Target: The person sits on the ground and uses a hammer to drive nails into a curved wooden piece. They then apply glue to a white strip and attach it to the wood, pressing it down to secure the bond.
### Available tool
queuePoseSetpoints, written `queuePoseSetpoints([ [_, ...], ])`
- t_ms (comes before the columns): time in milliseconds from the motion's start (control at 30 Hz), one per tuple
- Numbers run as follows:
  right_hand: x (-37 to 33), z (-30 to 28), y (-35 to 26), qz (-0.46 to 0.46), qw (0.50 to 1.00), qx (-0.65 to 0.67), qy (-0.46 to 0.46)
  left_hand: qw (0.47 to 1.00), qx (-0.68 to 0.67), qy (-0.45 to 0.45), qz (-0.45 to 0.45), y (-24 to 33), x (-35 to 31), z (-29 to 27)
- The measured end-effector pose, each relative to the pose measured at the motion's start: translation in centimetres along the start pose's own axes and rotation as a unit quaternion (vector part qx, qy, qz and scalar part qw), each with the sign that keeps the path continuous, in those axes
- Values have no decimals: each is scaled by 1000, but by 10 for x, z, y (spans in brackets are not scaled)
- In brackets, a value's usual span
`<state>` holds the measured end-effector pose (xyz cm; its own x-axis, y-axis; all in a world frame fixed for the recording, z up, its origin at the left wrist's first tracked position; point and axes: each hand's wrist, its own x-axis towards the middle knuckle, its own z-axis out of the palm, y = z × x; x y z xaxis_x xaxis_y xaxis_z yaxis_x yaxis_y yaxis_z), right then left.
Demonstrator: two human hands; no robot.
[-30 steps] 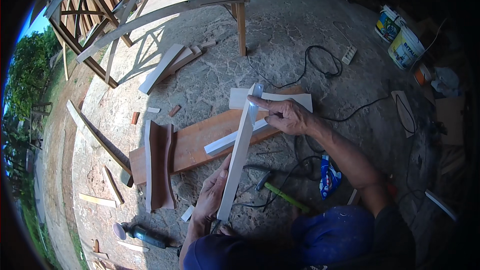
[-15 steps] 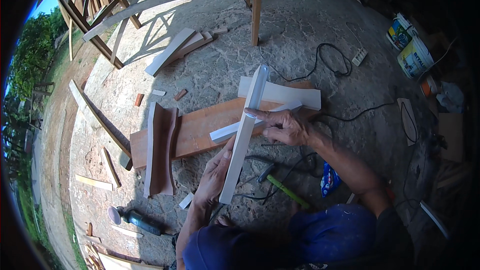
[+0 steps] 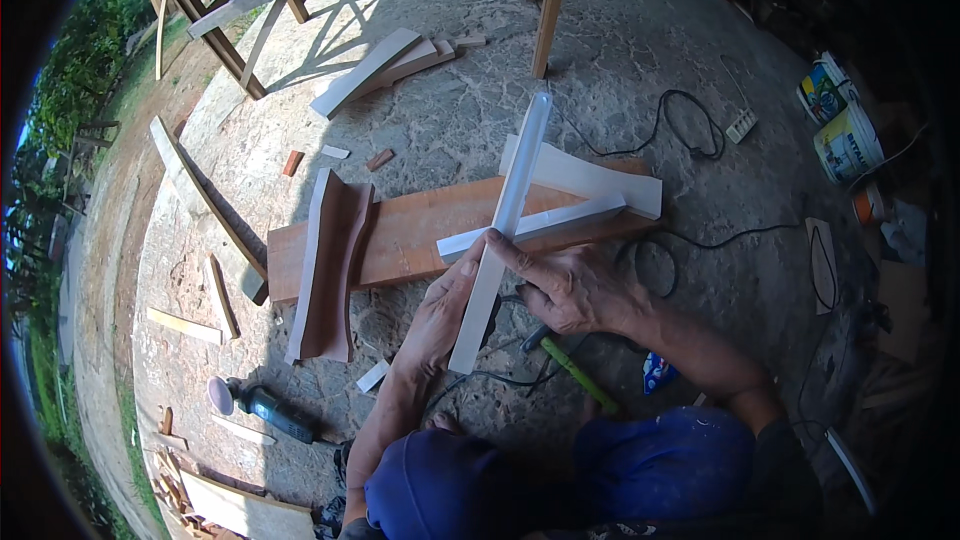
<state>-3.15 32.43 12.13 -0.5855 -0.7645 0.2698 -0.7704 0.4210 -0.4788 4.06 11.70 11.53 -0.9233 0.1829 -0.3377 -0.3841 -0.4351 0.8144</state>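
Observation:
A long, pale wooden strip (image 3: 478, 325) slants up and away in front of me, with a glossy white film along the far part of its upper face. My left hand (image 3: 438, 315) is closed around its left side, near the middle. From the right, my right hand (image 3: 572, 288) lays its stretched index fingertip on the strip's upper face; its other fingers are bent and hold nothing visible. Beneath lies a brown board (image 3: 430, 215) bearing a narrow pale strip (image 3: 570, 220), a wide pale curved piece (image 3: 600, 178) and, across its left end, a curved brown piece (image 3: 335, 275).
A green-handled hammer (image 3: 580, 375) lies by my knees among black cables. At lower left rests a power tool with a round disc (image 3: 275, 410). A wooden trestle (image 3: 550, 15) stands at the back, buckets (image 3: 848, 145) at right. Stacked offcuts (image 3: 375, 70) lie beyond the board.
My right index finger has slid along the strip from its far part toward its middle, nearer my left hand. The view has shifted slightly.

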Motion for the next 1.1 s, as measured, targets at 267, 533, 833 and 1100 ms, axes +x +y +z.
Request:
queuePoseSetpoints([
  [267, 8, -35, -13, -13, 993, 103, -56, 997, 43, -6, 69, -18, 9, -22],
  [533, 23, -51, -11, 88, 982, 51, -162, 972, 197, -14, 127, -18, 8, -26],
  [833, 30, -58, 33, 198, 977, 77, -21, 1000, -3, -22, 17, -11, 0, -8],
  [1100, 14, -19, 35, 156, 979, 101, -83, 1000, -20, -16, 14, -9, 8, -9],
])
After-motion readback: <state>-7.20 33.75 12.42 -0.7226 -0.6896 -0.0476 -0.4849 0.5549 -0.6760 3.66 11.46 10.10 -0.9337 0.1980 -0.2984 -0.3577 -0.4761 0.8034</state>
